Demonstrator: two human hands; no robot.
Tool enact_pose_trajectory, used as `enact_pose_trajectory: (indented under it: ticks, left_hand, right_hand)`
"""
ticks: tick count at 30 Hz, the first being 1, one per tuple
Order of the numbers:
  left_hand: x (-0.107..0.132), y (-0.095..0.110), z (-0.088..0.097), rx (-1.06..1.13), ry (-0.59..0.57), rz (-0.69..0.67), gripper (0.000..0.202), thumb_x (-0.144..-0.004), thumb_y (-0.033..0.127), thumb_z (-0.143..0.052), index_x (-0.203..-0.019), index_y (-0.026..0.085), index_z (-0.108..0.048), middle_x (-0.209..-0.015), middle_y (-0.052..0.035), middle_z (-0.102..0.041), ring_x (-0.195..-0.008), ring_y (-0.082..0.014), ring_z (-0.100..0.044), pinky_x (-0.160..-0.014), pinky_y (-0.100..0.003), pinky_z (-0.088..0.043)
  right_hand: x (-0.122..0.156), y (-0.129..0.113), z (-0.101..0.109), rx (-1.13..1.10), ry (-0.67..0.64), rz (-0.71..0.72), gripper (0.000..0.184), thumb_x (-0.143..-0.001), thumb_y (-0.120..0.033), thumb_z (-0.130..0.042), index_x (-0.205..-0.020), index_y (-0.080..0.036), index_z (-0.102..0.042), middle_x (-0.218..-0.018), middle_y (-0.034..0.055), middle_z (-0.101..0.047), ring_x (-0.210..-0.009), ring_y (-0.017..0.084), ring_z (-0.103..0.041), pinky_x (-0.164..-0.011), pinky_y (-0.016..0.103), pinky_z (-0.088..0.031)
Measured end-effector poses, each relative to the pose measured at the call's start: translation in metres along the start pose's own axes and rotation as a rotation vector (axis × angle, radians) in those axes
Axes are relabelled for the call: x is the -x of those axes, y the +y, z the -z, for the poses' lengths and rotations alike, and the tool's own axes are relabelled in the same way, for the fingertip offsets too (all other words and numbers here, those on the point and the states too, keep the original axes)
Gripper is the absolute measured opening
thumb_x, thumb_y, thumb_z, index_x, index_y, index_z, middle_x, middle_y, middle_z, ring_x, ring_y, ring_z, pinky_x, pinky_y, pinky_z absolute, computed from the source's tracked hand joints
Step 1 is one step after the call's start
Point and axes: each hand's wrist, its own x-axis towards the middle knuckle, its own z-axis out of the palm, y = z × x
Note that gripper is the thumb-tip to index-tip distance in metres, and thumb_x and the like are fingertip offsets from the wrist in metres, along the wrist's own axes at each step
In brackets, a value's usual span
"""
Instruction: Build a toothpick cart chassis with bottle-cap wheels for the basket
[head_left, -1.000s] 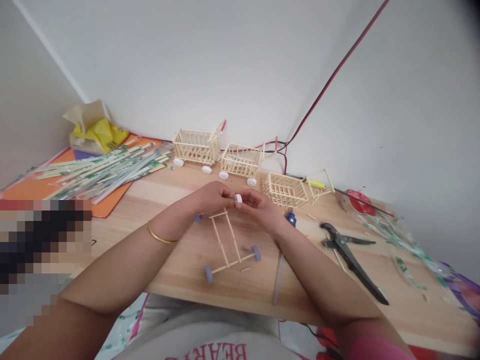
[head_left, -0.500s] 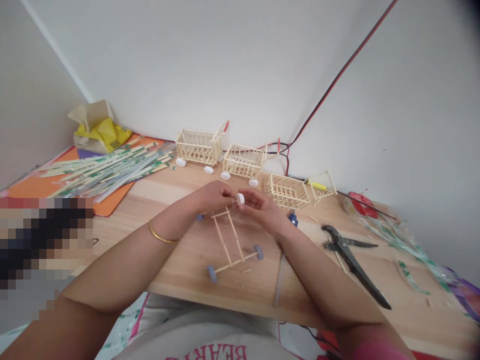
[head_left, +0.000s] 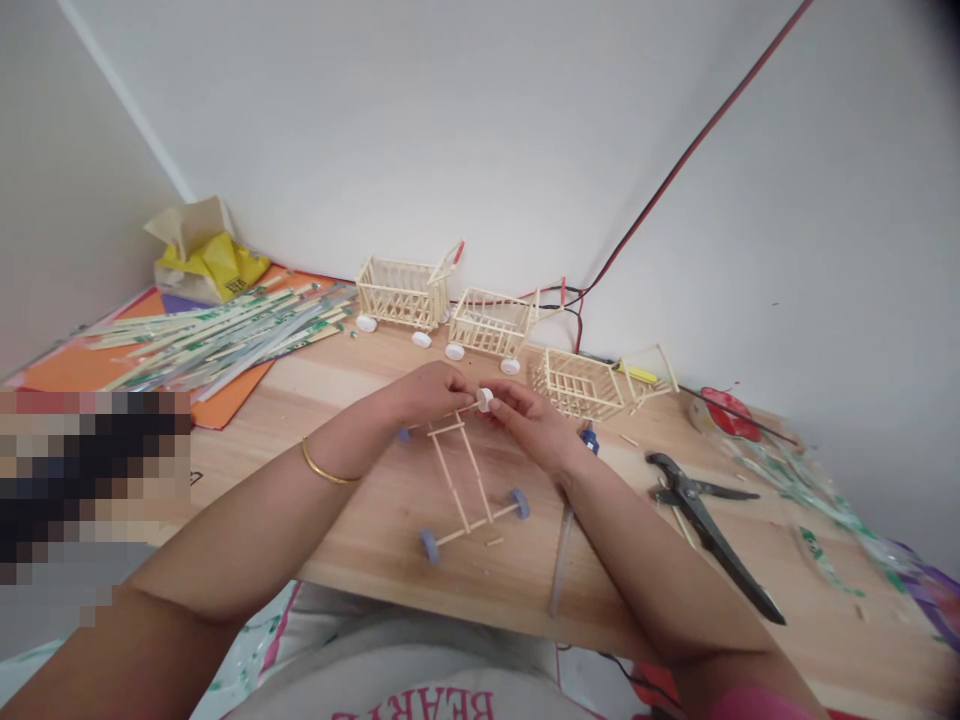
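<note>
A wheeled frame of thin wooden sticks (head_left: 456, 470) lies tilted on the table, its near axle ending in two bluish-grey wheels (head_left: 430, 546). My left hand (head_left: 442, 390) is closed on the stick axle at its far end. On the right tip of that axle sits a white wheel (head_left: 486, 400), pinched between the fingers of my right hand (head_left: 525, 415). Another bluish wheel (head_left: 405, 434) shows below my left hand. Behind my hands stand two small stick shopping carts (head_left: 401, 295) with white wheels, and a third stick basket (head_left: 581, 385) without visible wheels.
Black-handled pliers (head_left: 697, 510) lie to the right, beside a red and white tape roll (head_left: 724, 412) and plastic wrappers. Wrapped chopsticks (head_left: 225, 335) are piled on orange sheets at left, near a yellow bag (head_left: 214, 265). A glue gun (head_left: 590, 438) is partly hidden by my right arm.
The white wheel in my right hand has shifted and turned slightly against the axle end, and my right fingers have closed in on it. The view has moved a little.
</note>
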Motion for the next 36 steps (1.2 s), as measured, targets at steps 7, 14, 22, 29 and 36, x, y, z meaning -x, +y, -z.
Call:
enact_pose_trajectory:
  ticks: [7, 14, 22, 29, 36]
  left_hand:
    - [0.0, 0.001, -0.001, -0.001, -0.035, 0.028, 0.024, -0.074, 0.031, -0.052, -0.073, 0.014, -0.069, -0.062, 0.0016, -0.057, -0.064, -0.0138, -0.05, -0.061, -0.024, -0.034]
    - [-0.001, -0.002, -0.001, -0.023, -0.031, 0.0, 0.024, -0.074, 0.029, -0.051, -0.069, 0.015, -0.069, -0.06, 0.0022, -0.055, -0.062, -0.0132, -0.049, -0.061, -0.025, -0.033]
    - [0.0, 0.004, -0.002, -0.043, -0.046, 0.017, 0.026, -0.074, 0.027, -0.051, -0.077, 0.014, -0.073, -0.065, 0.0005, -0.061, -0.065, -0.0141, -0.052, -0.062, -0.024, -0.034]
    - [0.001, 0.005, -0.002, 0.013, -0.05, 0.011, 0.027, -0.075, 0.029, -0.051, -0.076, 0.014, -0.073, -0.066, 0.0004, -0.063, -0.065, -0.0138, -0.052, -0.062, -0.024, -0.035]
    - [0.002, 0.007, -0.002, -0.016, -0.05, 0.031, 0.026, -0.07, 0.038, -0.055, -0.06, 0.015, -0.061, -0.053, 0.0038, -0.045, -0.056, -0.0116, -0.041, -0.055, -0.025, -0.027]
  right_hand:
    - [-0.001, 0.001, 0.001, -0.025, -0.055, 0.027, 0.034, -0.082, -0.038, -0.065, -0.114, -0.026, -0.062, -0.106, 0.0029, -0.067, -0.091, 0.016, -0.061, -0.081, 0.03, -0.049]
    - [-0.001, -0.002, -0.001, 0.016, -0.069, 0.076, 0.034, -0.081, -0.037, -0.066, -0.114, -0.025, -0.062, -0.105, 0.0038, -0.067, -0.096, 0.018, -0.061, -0.084, 0.032, -0.049]
    - [-0.001, 0.002, 0.001, 0.046, -0.062, 0.054, 0.033, -0.085, -0.04, -0.062, -0.115, -0.026, -0.061, -0.106, 0.0035, -0.067, -0.092, 0.016, -0.062, -0.081, 0.03, -0.049]
    - [0.002, -0.005, -0.002, 0.037, -0.073, 0.012, 0.035, -0.086, -0.042, -0.06, -0.116, -0.026, -0.061, -0.102, 0.0028, -0.067, -0.085, 0.015, -0.062, -0.076, 0.028, -0.049]
    - [-0.001, -0.002, 0.0, -0.001, -0.102, 0.022, 0.036, -0.081, -0.04, -0.066, -0.113, -0.025, -0.063, -0.107, 0.0042, -0.068, -0.094, 0.017, -0.062, -0.085, 0.032, -0.049]
